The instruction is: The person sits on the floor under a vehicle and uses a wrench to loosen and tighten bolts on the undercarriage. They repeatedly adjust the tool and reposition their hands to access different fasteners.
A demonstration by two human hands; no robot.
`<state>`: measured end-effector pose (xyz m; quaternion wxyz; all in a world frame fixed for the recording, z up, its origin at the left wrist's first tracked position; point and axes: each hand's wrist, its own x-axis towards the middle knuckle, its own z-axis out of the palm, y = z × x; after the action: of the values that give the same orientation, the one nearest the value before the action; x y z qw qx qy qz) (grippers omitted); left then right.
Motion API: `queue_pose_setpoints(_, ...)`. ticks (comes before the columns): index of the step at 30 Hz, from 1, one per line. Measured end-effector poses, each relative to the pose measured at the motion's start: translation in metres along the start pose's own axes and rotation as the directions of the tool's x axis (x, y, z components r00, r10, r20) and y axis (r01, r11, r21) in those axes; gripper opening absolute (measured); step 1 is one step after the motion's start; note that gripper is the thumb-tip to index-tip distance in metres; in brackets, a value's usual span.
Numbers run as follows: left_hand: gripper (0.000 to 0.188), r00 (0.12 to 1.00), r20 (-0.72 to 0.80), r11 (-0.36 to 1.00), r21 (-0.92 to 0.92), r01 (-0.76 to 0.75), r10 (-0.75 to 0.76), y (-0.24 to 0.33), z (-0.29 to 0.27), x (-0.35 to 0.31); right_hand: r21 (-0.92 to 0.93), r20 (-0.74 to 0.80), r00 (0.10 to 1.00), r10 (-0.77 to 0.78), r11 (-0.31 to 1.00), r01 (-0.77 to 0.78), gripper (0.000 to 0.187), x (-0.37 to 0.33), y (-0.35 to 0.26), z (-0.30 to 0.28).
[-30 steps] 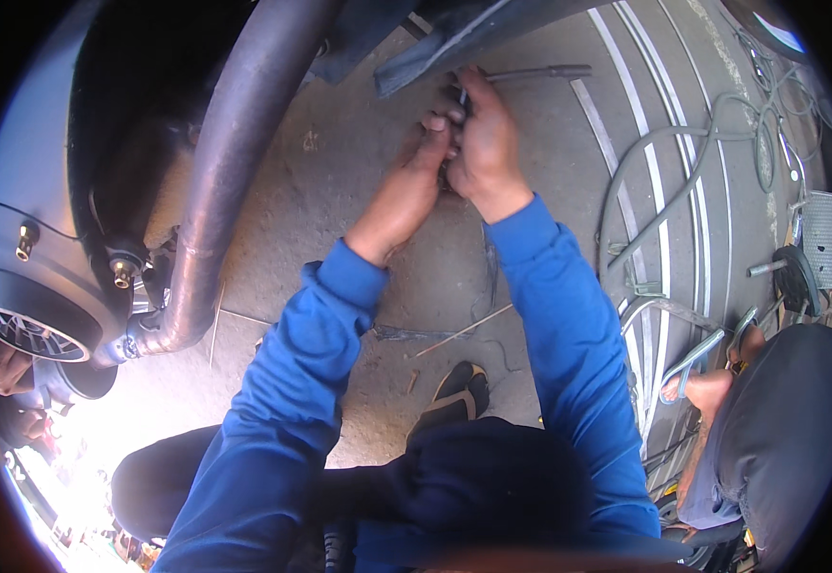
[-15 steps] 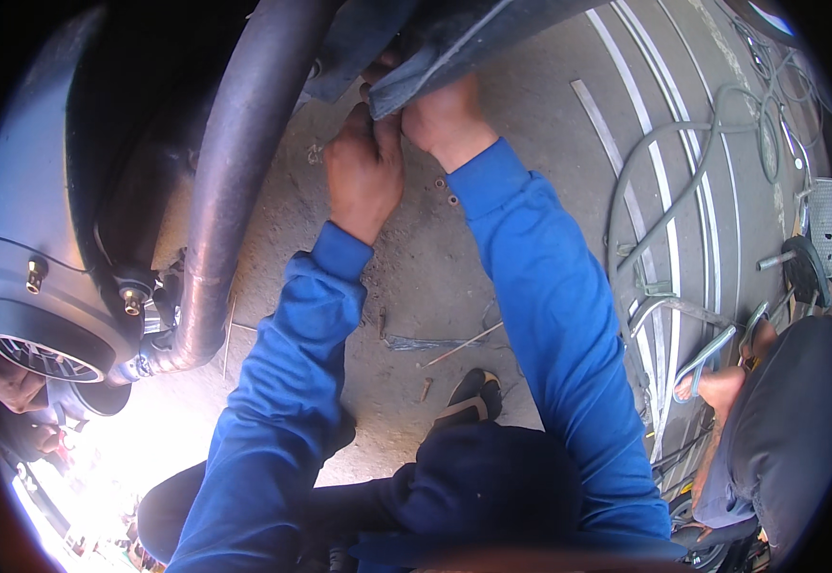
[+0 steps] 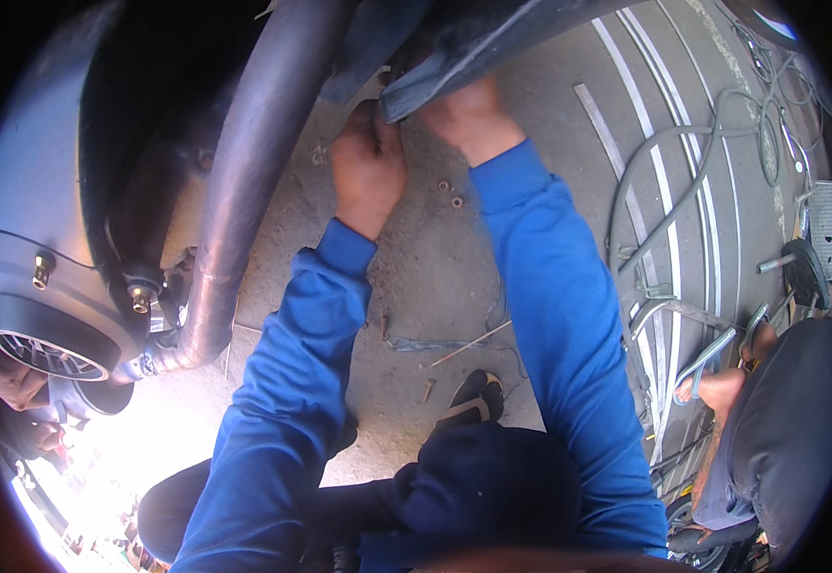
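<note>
Up under the dark body of a motor vehicle, my left hand (image 3: 368,170) is closed, its fingertips bent at the lower tip of a dark panel (image 3: 426,84). Whatever it grips, if anything, is hidden. My right hand (image 3: 474,113) is on the panel's right side, smeared by motion, and its fingers are out of sight behind the panel. A gap separates the two hands. To the left of my left hand runs a thick brownish metal exhaust pipe (image 3: 249,158), which bends down to a black-and-silver muffler cover (image 3: 43,220).
Two small nuts (image 3: 450,194) lie on the concrete floor below my hands, with a bolt (image 3: 427,391) and a thin rod (image 3: 469,344) nearer me. Right of my arm are long metal strips (image 3: 660,181) and a looped hose (image 3: 626,177). Another person's leg (image 3: 789,430) is at the right.
My right hand has moved right, away from my left hand, and is now blurred. My left hand stays by the panel's tip. The whole view has shifted slightly.
</note>
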<state>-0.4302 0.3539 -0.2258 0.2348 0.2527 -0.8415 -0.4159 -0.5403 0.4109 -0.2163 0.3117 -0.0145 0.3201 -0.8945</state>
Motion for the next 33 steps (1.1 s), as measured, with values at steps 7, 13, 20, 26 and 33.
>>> queue_pose_setpoints(7,0.039,0.983,0.059,0.901,-0.392,0.185,-0.176,0.034,0.022,-0.004,-0.051,-0.208,0.978,-0.023,0.999,0.013,0.019,0.032,-0.045,-0.067)
queue_pose_setpoints(13,0.031,0.935,0.166,0.726,-0.593,0.348,-0.313,0.074,0.030,-0.003,-0.068,-0.010,0.989,0.147,0.987,-0.147,0.021,0.073,-0.022,-0.095)
queue_pose_setpoints(20,0.022,0.931,0.283,0.816,-0.464,0.343,-0.230,0.099,0.010,0.007,0.076,-0.010,0.986,0.166,0.983,-0.165,0.024,0.066,-0.016,-0.074)
queue_pose_setpoints(26,0.019,0.683,0.474,0.419,-0.549,0.723,-0.556,0.109,0.006,0.014,0.045,0.001,0.996,0.091,0.995,-0.091,0.025,0.058,-0.024,-0.050)
queue_pose_setpoints(33,0.026,0.999,-0.005,0.985,0.162,0.054,-0.054,0.053,0.028,0.030,-0.061,-0.006,1.000,-0.005,0.998,0.005,0.029,0.052,-0.077,-0.025)
